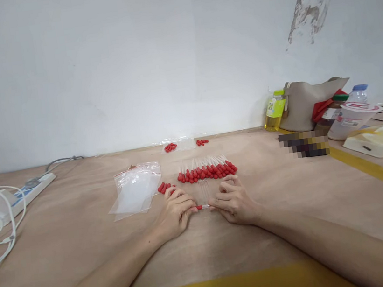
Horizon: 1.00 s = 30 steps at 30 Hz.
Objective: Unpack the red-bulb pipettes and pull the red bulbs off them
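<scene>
My left hand [176, 210] and my right hand [232, 200] rest on the table, fingers pinched together, and hold one small clear dropper tube with a red rubber cap [202, 206] between them. The red cap sits at my left fingertips, the clear tube at my right ones. Just beyond the hands lies a row of several red-capped droppers [206, 171]. A few loose red caps [164, 187] lie by my left hand. Some clear tubes [203, 188] lie between the row and my hands.
Clear plastic bags [135, 193] lie to the left. More red caps [170, 146] sit near the wall. A power strip with white cables [5, 205] is at the far left. Bottles [274, 111], a grey bag [304, 102] and a yellow packet [381, 139] stand at the right.
</scene>
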Tool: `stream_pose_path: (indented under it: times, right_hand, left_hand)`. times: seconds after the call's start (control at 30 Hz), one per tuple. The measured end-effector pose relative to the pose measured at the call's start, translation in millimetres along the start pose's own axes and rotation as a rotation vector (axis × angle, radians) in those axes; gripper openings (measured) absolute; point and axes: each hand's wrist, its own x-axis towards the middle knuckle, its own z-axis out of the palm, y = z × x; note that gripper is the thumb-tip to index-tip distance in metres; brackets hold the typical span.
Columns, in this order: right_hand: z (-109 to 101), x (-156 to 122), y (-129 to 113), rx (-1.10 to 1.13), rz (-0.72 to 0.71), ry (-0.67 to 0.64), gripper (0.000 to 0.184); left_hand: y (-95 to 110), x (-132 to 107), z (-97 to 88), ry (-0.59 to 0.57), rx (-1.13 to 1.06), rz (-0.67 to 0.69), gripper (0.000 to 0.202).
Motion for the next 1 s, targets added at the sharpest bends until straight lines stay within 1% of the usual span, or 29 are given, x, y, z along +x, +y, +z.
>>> stream_pose_path:
  times: [0.07,0.13,0.2,0.27,0.33,0.4,0.43,0.5,0.6,0.67,0.77,0.9,0.93,1.0]
  right_hand:
    - [-2.1,-2.9,1.7,0.012,0.018,0.001,0.013]
    - [-5.3,-6.9,6.1,0.014,0.064,-0.003,0.014]
    - [-8.0,-10.5,12.2,0.000,0.168,-0.001,0.016]
    - [-8.6,-12.0,17.5,-0.012,0.304,-0.013,0.018]
    - [-6.4,-10.9,20.5,-0.010,0.407,-0.052,0.021]
    - [-2.3,-8.5,21.2,-0.010,0.451,-0.098,0.023]
    - [-0.1,-7.2,21.0,-0.016,0.463,-0.109,0.023]
    - [3.5,-5.3,20.6,-0.034,0.483,-0.110,0.023]
    - [6.0,-3.4,20.4,-0.057,0.514,-0.110,0.020]
    - [6.3,-2.5,20.4,-0.071,0.528,-0.122,0.018]
    - [6.4,-1.2,19.1,-0.069,0.521,-0.136,0.016]
    - [6.4,0.3,14.8,-0.015,0.484,-0.149,0.017]
    - [6.3,0.6,13.6,-0.006,0.475,-0.156,0.017]
    - [5.7,1.2,12.0,0.003,0.455,-0.175,0.019]
  left_hand:
    - [-1.8,-1.9,-0.8,-0.003,-0.020,-0.008,0.018]
    - [-4.6,-4.5,-2.8,0.002,-0.052,-0.033,0.018]
    - [-8.6,-6.6,-5.9,0.024,-0.106,-0.076,0.019]
    - [-13.9,-6.7,-10.5,0.083,-0.161,-0.141,0.020]
    - [-21.6,-5.1,-16.9,0.195,-0.171,-0.248,0.021]
    - [-33.2,-4.1,-25.1,0.305,-0.113,-0.391,0.026]
    - [-40.5,-4.4,-29.4,0.341,-0.073,-0.466,0.028]
    - [-56.9,-7.1,-36.8,0.368,-0.014,-0.597,0.033]
    - [-78.9,-12.3,-41.1,0.357,-0.032,-0.723,0.036]
    - [-87.1,-13.5,-39.3,0.341,-0.049,-0.766,0.037]
    - [-89.3,-11.4,-33.6,0.280,-0.022,-0.801,0.037]
    - [-87.3,-9.1,-29.4,0.136,0.005,-0.810,0.037]
    - [-87.7,-9.3,-29.3,0.124,0.006,-0.814,0.038]
    - [-89.7,-10.6,-29.8,0.141,0.020,-0.832,0.038]
